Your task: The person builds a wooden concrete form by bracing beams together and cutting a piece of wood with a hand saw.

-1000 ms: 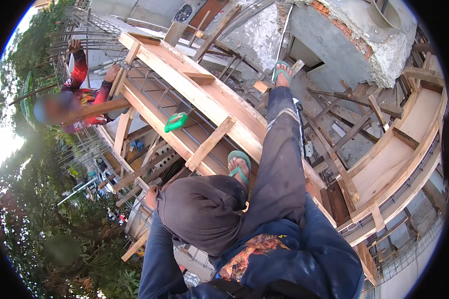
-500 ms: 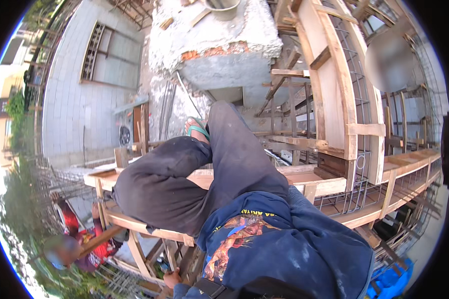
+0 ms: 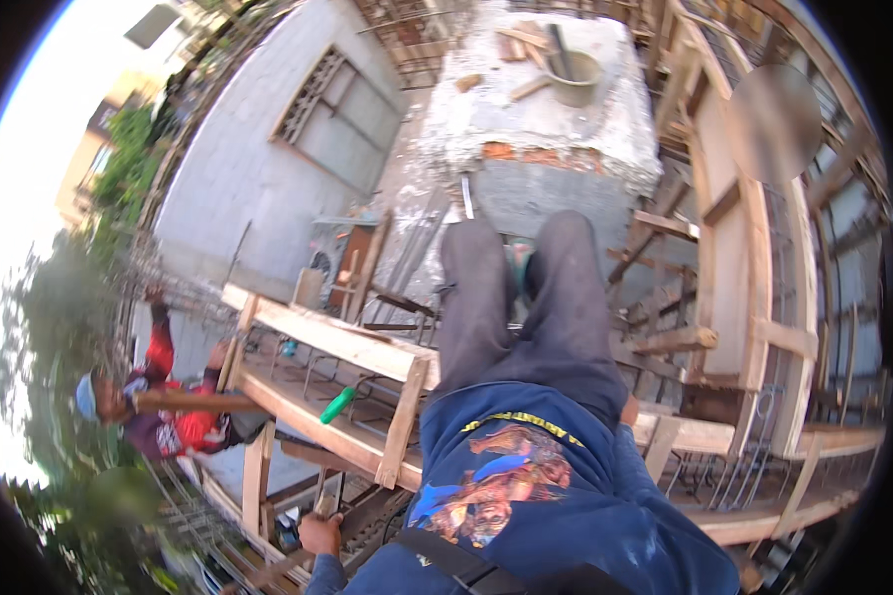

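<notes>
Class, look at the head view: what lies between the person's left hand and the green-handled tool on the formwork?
In the head view, a slanted wooden plank of the formwork lies between the left hand and the green-handled tool, with steel rebar beneath.

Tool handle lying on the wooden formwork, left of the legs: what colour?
Green. The tool handle shows in the head view, lying on the wooden formwork.

Blue sweatshirt (image 3: 526, 486) with colourful chest print, grey trousers (image 3: 526, 307), black strap (image 3: 456, 560)
</notes>
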A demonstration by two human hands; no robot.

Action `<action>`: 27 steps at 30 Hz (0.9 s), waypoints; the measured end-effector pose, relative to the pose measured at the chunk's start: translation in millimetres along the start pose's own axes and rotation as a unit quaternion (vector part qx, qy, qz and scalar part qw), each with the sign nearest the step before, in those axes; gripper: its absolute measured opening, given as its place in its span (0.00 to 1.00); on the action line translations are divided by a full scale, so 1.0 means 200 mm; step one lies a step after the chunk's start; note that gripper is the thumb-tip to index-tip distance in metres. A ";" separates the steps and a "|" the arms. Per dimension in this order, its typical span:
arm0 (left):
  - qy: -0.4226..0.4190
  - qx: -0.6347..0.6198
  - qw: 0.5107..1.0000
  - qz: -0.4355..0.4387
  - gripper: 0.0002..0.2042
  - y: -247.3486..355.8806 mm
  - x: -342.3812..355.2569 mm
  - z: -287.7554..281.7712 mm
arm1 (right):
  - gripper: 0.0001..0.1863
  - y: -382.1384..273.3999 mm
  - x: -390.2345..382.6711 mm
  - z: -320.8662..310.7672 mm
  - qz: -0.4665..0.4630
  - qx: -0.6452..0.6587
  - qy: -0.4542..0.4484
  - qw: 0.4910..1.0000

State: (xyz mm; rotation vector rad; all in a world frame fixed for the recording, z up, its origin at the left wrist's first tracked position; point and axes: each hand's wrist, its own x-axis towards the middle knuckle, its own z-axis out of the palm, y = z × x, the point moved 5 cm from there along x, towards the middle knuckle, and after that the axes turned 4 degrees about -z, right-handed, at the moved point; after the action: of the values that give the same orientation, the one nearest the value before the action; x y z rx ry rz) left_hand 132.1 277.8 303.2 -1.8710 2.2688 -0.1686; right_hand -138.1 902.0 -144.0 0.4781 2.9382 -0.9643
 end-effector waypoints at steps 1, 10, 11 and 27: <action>-0.001 -0.011 1.000 0.029 0.19 0.09 0.05 0.03 | 0.15 0.05 0.03 -0.05 0.013 0.010 0.017 1.000; 0.010 -0.010 0.999 0.028 0.15 0.12 -0.07 -0.03 | 0.17 -0.05 0.01 -0.32 0.106 -0.065 -0.054 0.991; -0.046 0.001 0.999 0.002 0.19 0.10 -0.05 -0.01 | 0.17 -0.06 0.01 -0.38 0.115 -0.068 -0.056 0.989; -0.028 -0.042 0.999 -0.012 0.20 0.14 0.04 -0.06 | 0.21 -0.76 0.57 -0.76 -0.029 -0.112 -0.050 0.992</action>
State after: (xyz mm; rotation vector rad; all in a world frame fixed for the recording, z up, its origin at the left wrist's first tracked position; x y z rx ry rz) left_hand 101.5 274.4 307.9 -1.9189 2.2498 -0.0237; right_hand -279.3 906.3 55.6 0.3271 2.9344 -0.6292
